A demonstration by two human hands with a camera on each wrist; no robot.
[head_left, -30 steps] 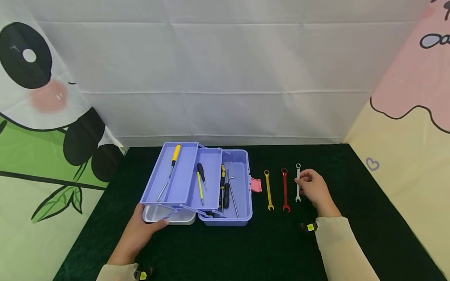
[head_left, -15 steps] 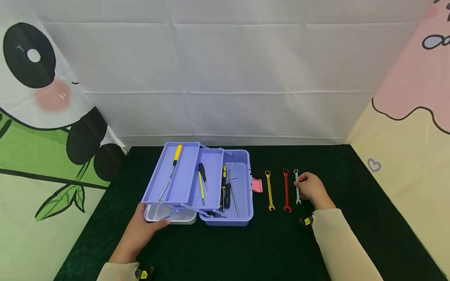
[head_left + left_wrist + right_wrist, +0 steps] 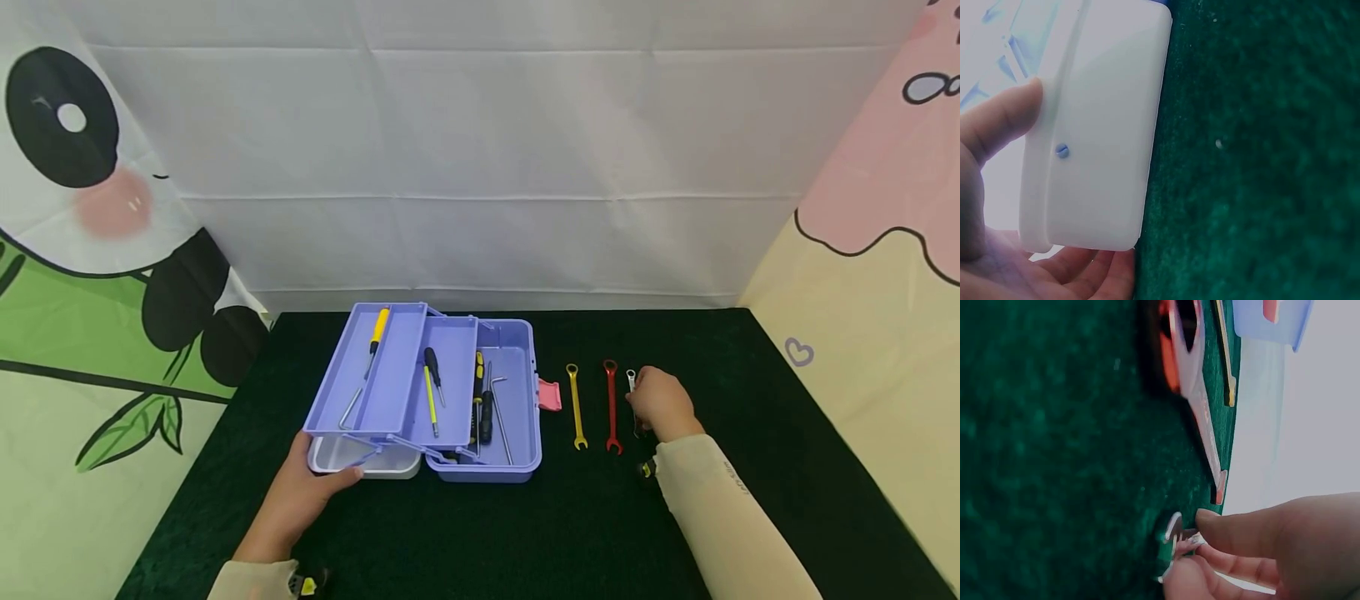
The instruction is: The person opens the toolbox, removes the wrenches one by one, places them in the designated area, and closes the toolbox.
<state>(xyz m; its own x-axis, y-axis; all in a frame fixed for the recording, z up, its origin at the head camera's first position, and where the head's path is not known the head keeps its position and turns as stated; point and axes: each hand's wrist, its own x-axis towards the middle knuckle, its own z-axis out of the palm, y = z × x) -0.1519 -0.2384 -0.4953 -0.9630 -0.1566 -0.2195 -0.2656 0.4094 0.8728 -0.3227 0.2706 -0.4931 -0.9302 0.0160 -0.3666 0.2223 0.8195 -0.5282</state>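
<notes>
My left hand (image 3: pixel 288 500) grips the left corner of the toolbox's white lid (image 3: pixel 1100 125), thumb over the rim and fingers around the side. My right hand (image 3: pixel 662 404) pinches a small silver combination wrench (image 3: pixel 631 377) low at the cloth, covering most of its shank. In the right wrist view, thumb and fingers meet around the silver wrench, its open end pointing at the camera. To its left lie a red combination wrench (image 3: pixel 611 408) and a yellow combination wrench (image 3: pixel 576 408), roughly parallel.
The purple toolbox (image 3: pixel 483 475) stands open with its trays (image 3: pixel 390 375) fanned left. Inside are a yellow-handled screwdriver (image 3: pixel 381 325), a black screwdriver (image 3: pixel 431 360), a hex key (image 3: pixel 504 425) and other tools. A pink latch (image 3: pixel 550 395) sticks out right. Dark green cloth (image 3: pixel 480 542) covers the table.
My right hand has brought the silver wrench slightly left and nearer, down toward the cloth beside the red one, and has turned knuckles up. The left hand stays on the lid.
</notes>
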